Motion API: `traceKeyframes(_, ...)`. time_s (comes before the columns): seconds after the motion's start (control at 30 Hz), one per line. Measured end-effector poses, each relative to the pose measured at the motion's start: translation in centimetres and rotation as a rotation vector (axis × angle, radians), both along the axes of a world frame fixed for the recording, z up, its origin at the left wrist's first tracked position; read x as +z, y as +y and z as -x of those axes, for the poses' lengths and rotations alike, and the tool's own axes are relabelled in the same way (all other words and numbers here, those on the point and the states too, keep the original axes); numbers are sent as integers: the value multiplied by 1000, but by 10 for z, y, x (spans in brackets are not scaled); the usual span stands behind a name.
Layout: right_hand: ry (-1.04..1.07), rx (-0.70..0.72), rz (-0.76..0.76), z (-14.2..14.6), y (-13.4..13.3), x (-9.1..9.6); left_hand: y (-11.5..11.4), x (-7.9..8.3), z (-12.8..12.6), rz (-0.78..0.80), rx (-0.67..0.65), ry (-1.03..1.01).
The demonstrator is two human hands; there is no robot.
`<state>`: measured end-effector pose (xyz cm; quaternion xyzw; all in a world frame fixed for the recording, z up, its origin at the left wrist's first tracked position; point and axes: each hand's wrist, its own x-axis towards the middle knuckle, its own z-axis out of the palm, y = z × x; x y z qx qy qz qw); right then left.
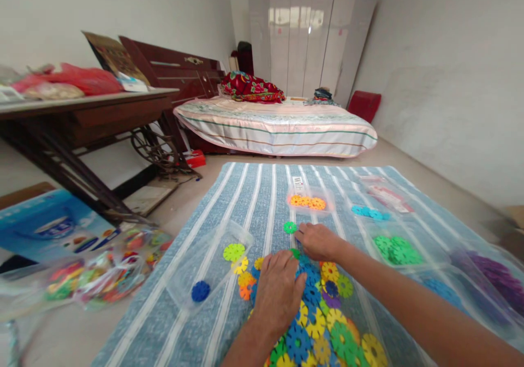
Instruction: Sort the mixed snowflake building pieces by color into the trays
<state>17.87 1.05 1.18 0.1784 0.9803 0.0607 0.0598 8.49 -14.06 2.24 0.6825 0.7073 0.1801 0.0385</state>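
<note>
A heap of flat plastic snowflake pieces [323, 323] in blue, yellow, green, orange and purple lies on a blue striped cloth [254, 192]. My left hand [278, 293] rests palm down on the heap's left side, fingers stretched flat. My right hand [317, 241] reaches over the far end of the heap, its fingers curled together next to a single green piece [290, 227]; whether they hold a piece is hidden. A clear tray [184, 280] to the left holds a yellow-green piece [233, 252] and a blue piece [200, 290].
Clear trays hold orange pieces [308, 202], turquoise pieces [370, 212], green pieces [397, 250] and purple pieces [497, 274]. Bags of mixed pieces [98, 271] lie on the floor at left, under a dark table [82, 116]. A bed [278, 124] stands behind.
</note>
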Motion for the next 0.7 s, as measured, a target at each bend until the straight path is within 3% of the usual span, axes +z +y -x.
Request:
traceKeyframes(0.47, -2, -40, -68, 8, -8, -14, -71, -18, 15, -248, 118, -12)
traceKeyframes(0.6, 120, -127, 122, 8, 1, -7, -90, -27, 26, -326, 132, -11)
traceKeyframes(0.7, 302, -135, 374, 19, -8, 14, -100, -35, 29, -362, 157, -19)
